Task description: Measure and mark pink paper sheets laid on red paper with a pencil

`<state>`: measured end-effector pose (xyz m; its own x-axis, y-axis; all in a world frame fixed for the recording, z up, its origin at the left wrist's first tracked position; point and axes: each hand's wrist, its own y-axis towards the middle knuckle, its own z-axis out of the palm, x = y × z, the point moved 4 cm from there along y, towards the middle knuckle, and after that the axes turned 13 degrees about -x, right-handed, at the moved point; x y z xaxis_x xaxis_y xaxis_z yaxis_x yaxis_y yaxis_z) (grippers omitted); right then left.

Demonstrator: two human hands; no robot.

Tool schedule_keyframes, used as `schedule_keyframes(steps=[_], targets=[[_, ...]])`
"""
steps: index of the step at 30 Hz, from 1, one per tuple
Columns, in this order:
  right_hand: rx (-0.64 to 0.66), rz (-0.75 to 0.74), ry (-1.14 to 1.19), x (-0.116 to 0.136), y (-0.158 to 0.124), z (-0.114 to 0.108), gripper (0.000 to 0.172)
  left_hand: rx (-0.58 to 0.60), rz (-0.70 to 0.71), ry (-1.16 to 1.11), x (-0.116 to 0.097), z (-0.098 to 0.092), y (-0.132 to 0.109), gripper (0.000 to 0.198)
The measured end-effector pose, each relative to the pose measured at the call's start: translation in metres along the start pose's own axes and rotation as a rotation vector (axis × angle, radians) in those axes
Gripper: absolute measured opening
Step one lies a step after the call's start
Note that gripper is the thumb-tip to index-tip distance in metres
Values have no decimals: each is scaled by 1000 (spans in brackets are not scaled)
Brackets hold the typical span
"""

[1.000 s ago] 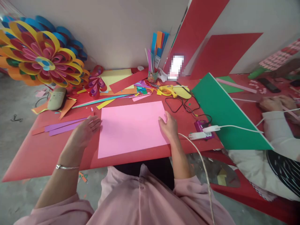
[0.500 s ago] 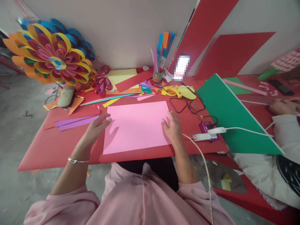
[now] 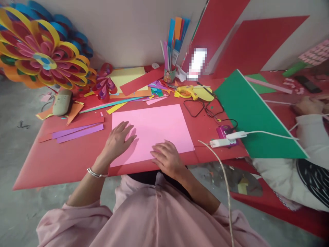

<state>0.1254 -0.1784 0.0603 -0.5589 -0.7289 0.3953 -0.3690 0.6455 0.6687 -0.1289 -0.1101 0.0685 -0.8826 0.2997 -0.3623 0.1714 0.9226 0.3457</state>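
The pink paper sheet [image 3: 156,127] lay flat on the red-covered worktop [image 3: 64,157], directly before me and close to the near edge. My left hand [image 3: 118,141] was over its left part, fingers spread and thumb well apart, gripping nothing. My right hand [image 3: 166,157] was at the sheet's near edge, fingers slightly bent and a little parted, likewise with nothing between them. Whether either palm pressed on the paper could not be established.

Two purple paper strips [image 3: 79,133] lay just beside the sheet, to its left; a yellow glue gun [image 3: 189,92] lay beyond its far right corner.

Handling assessment: I judged the sheet light, smooth, flexible and apt to slide or crease under a hard pinch. Recommended hold: the uncovered right edge or far corners, lightly, with a flat palm steadying the middle.
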Motion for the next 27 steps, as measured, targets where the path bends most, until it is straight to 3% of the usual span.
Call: schedule_keyframes(steps=[3, 9, 13, 16, 21, 24, 27], targets=[[-8, -76, 22, 14, -9, 1, 10, -31, -16, 28, 4, -8, 6, 53], [32, -82, 10, 17, -12, 13, 16, -72, -89, -187, -8, -18, 2, 45], [81, 4, 20, 12, -11, 8, 16, -50, -199, -373, -17, -19, -16, 37], [104, 94, 28, 4, -17, -2, 15, -10, -263, -431, -20, -16, -36, 44], [-9, 215, -54, -14, -37, -27, 17, 53, -232, -396, -19, -9, -67, 52], [-106, 270, -134, -26, -44, -39, 19, -9, -232, -405, -17, -10, -72, 51], [-121, 399, -209, -43, -44, -41, 29, -162, -354, -443, -13, -21, -66, 42]])
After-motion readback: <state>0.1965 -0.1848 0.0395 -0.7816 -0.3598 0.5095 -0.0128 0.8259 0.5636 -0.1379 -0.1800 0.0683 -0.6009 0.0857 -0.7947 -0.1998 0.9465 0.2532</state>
